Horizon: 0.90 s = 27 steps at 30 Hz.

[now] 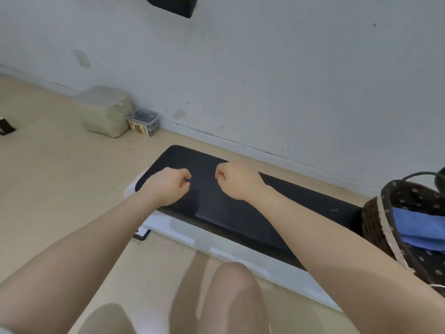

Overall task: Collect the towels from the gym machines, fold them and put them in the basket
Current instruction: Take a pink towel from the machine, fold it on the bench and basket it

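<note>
Both my arms reach out over a black padded bench on a white frame. My left hand hovers above its left end with fingers curled into a fist, holding nothing. My right hand is beside it, also curled into an empty fist. A dark woven basket with a patterned lining stands at the right end of the bench. A folded blue towel lies inside it.
A pale wall runs behind the bench. On the beige floor at the back left sit a greyish block and a small clear box of dark items. My knees are at the bottom.
</note>
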{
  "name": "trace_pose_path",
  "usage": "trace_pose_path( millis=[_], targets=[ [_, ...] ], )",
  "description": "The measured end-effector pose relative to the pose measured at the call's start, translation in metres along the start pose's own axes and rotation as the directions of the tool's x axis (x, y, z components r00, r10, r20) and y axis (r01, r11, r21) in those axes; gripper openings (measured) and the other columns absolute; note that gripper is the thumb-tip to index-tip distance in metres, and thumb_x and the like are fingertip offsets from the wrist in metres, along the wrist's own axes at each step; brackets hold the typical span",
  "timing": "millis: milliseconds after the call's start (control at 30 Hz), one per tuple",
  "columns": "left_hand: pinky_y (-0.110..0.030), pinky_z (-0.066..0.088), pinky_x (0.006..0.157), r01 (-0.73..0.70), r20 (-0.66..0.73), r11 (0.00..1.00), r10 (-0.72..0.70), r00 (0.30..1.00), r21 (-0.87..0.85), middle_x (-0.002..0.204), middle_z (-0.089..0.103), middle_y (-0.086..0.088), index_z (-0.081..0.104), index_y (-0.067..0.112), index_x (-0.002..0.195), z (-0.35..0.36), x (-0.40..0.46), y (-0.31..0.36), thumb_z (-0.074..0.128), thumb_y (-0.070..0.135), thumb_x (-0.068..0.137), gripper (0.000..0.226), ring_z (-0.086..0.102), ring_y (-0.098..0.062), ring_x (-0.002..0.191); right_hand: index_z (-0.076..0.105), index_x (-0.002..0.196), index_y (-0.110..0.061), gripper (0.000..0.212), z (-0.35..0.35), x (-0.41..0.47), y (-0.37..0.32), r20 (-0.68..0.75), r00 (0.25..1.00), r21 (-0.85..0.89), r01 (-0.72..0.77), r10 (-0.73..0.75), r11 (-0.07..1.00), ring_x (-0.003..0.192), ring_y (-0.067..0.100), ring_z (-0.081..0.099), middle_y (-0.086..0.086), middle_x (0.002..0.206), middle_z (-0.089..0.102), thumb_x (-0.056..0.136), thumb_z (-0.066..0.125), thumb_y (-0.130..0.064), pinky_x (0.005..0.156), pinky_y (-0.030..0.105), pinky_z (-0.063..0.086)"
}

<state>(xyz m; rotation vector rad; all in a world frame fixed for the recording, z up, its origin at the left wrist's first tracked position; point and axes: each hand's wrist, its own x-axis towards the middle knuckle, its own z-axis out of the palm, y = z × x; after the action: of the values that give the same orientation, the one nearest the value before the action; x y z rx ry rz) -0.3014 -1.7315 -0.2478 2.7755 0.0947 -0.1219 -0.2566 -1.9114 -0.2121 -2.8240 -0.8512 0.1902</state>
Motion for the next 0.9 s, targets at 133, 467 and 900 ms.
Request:
trace_pose_path(
  millis=[133, 467, 900],
  targets=[
    [-0.028, 0.043, 0.074, 0.116, -0.057, 0.985, -0.124, 0.991, -0.125, 0.111, 0.064, -0.002, 0.05, 0.016, 0.128, -0.014, 0.002, -0.103, 0.04, 0.024, 0.096, 0.035, 0.054, -0.019, 0.09, 0.061, 0.103, -0.01, 0.027, 0.036, 0.075, -0.077, 0.1, 0.994, -0.04, 0.048, -0.044, 0.998, 0.09, 0.027, 0.059, 0.008, 0.104, 0.063, 0.092, 0.036, -0.012, 0.074, 0.036, 0.051],
    [-0.031, 0.047, 0.084, 0.438, -0.078, 0.857, -0.473, 0.878, -0.27, 0.116, 0.064, -0.002, 0.051, 0.015, 0.127, -0.208, -0.076, -0.33, 0.042, 0.021, 0.094, 0.034, 0.058, -0.026, 0.105, 0.061, 0.104, -0.008, 0.027, -0.023, 0.226, -0.365, 0.313, 0.9, -0.085, 0.345, -0.304, 0.935, 0.099, 0.035, 0.058, 0.016, 0.109, 0.063, 0.091, 0.039, -0.013, 0.075, 0.036, 0.046],
    [-0.028, 0.044, 0.075, 0.587, -0.116, 0.768, -0.627, 0.77, -0.257, 0.113, 0.063, -0.001, 0.049, 0.016, 0.124, -0.542, -0.188, -0.502, 0.041, 0.021, 0.095, 0.03, 0.058, -0.023, 0.101, 0.064, 0.088, -0.008, 0.023, -0.181, 0.343, -0.684, 0.281, 0.845, 0.085, 0.45, -0.455, 0.889, 0.089, 0.033, 0.061, 0.012, 0.092, 0.068, 0.088, 0.042, -0.014, 0.071, 0.035, 0.048]
  ],
)
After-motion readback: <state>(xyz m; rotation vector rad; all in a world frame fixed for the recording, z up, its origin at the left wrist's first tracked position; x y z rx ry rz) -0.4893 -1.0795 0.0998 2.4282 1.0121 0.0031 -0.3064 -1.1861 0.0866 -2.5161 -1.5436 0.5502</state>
